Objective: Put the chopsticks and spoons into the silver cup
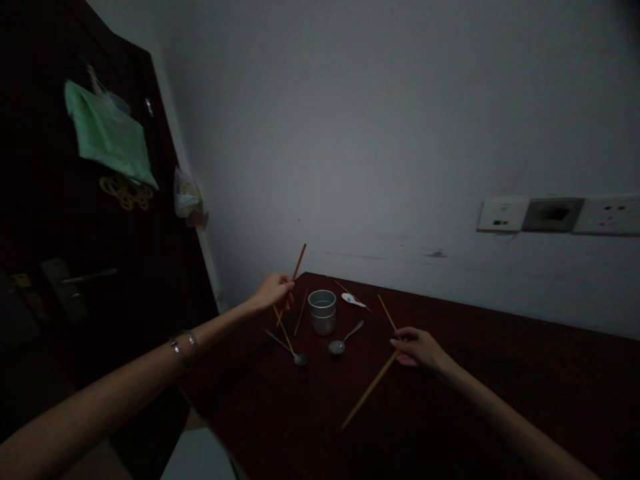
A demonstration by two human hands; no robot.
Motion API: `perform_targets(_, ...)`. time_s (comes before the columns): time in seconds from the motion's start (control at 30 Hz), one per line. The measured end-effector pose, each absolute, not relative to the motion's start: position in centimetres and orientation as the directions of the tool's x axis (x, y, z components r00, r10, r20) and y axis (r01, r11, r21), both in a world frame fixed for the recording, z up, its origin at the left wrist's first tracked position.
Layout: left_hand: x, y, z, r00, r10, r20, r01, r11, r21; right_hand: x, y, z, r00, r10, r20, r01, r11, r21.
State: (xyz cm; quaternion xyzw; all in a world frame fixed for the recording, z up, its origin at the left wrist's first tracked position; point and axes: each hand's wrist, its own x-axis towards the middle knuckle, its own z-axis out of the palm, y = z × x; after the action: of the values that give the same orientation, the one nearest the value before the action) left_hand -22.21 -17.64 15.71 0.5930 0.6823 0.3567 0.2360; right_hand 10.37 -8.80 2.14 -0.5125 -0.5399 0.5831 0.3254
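Note:
My left hand (276,291) is closed around a chopstick (299,261), which it holds tilted above the table's far left side. To its right stands a grey metal cup (323,313), upright. My right hand (417,347) pinches a chopstick (387,312) that points away from me. A second chopstick (371,390) runs from under its fingers toward the near side; I cannot tell whether it is held or lies on the table. Between the hands are a metal spoon (337,347) and another spoon (300,359). A white spoon (353,300) lies behind the cup.
More chopsticks lie about the cup, one (301,313) just left of it. The dark red table (480,393) meets a pale wall with sockets (501,216). At left is a dark door (30,200) with a green cloth (110,130). A white surface (197,457) shows below the table edge.

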Motion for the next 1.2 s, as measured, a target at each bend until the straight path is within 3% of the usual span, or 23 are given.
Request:
perform_targets(0.23,-27.1,-22.5,11.2,-0.162,0.933,-0.321,0.519,0.357,0.776,10.2,-7.6,0.1,-0.318,0.916,-0.244,0.376,-0.114,-0.919)
perform_targets(0.4,-28.6,-26.9,7.9,-0.295,0.890,-0.348,0.406,0.447,0.797,9.9,-8.1,0.7,-0.331,0.929,-0.167,0.513,0.028,-0.858)
perform_targets(0.63,-28.9,-29.7,3.9,-0.350,0.783,-0.515,0.328,0.617,0.715,9.6,-7.8,0.4,-0.394,0.913,-0.107,0.622,0.179,-0.762)
perform_targets(1.1,-27.0,-27.5,4.0,-0.249,0.768,-0.590,0.483,0.626,0.612,9.3,-7.3,-0.8,-0.462,0.886,0.040,0.658,0.373,-0.654)
perform_targets(1.2,-26.8,-27.3,4.1,-0.232,0.773,-0.590,0.540,0.607,0.583,9.3,-7.5,-0.6,-0.448,0.894,0.025,0.672,0.355,-0.650)
